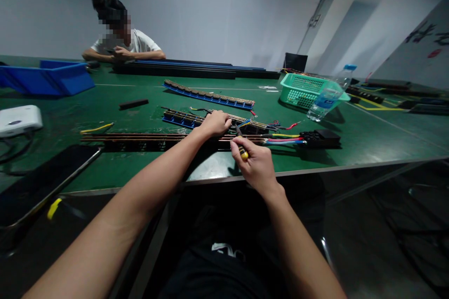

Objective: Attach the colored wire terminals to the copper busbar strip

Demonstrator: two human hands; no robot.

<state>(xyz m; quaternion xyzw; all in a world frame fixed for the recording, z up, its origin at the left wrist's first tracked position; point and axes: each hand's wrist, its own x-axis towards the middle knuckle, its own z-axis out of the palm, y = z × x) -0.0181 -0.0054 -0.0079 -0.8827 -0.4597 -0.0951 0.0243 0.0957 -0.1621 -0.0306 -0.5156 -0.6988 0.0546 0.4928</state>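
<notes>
My right hand (256, 163) is closed around a screwdriver (243, 152) with a yellow and black handle, its shaft pointing up and away from me. Just left of it, my left hand (215, 124) is curled with fingertips pressed together; what they grip is hidden. Both hands are over a long black rail (154, 138) with copper strips along its top, lying along the table's near side. Coloured wires (286, 141) run from its right end to a black connector block (321, 138). Behind my left hand lies a shorter blue-based rail (180, 120), with loose wires at its right.
Another blue-based rail (210, 96) lies farther back on the green table (140, 84). A green basket (305, 88) and a tilted water bottle (324, 100) are at right. Blue bins (52, 77) and a phone-like black slab (49, 177) are left. A person (140, 46) sits opposite.
</notes>
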